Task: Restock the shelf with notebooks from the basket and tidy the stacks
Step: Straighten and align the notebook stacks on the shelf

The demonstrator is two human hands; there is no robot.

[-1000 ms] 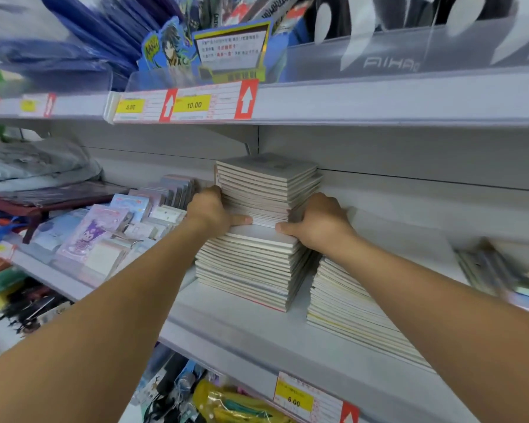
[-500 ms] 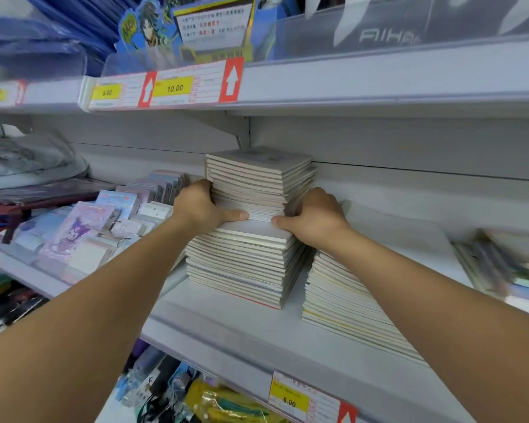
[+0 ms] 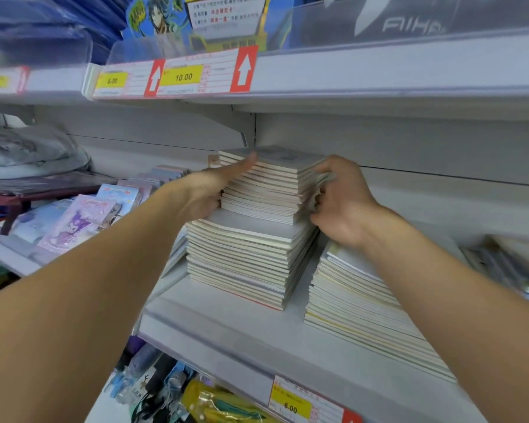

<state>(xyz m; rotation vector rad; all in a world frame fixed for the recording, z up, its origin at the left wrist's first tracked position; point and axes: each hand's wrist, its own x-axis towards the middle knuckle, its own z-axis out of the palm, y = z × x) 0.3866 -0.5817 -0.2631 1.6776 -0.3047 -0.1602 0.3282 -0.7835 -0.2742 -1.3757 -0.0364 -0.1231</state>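
we have the upper batch of notebooks (image 3: 266, 184) sitting on the lower stack (image 3: 245, 257), set back and skewed against it, so the pile steps in at the join. left hand (image 3: 209, 190) lies with fingers straight along the batch's left edge, palm flat to the page edges: an open press, not a hold. right hand (image 3: 338, 199) has its fingers curled in against the right edge of the same batch; whether they pinch the corners or only push we cannot tell, as that edge is blurred. judgement: the two hands squeeze from both sides to square the batch over the stack below. a second, flatter pile (image 3: 367, 306) lies just beside it on the shelf (image 3: 226, 325), under the right forearm. basket not in view. the shelf above (image 3: 379, 71) carries blue packs behind a clear guard.
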